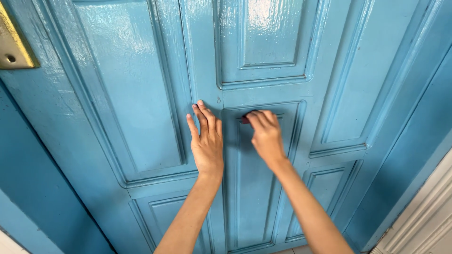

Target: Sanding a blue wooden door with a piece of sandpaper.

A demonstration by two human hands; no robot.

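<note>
In the frame centre I see my left hand [206, 141] pressed flat, its grip wide, on the blue door [117, 94]. My right hand [266, 134] curls beside it, its grip narrow around a small dark object [245, 119] against the middle panel.

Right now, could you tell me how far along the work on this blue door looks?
The door already carries a glossy, even blue coat across its panels. In hand: the left hand lies flat on the wood, while the right hand presses a small dark tool, mostly hidden, against the top edge of the lower centre panel. What is left cannot be judged; the brass hinge is unpainted.
</note>
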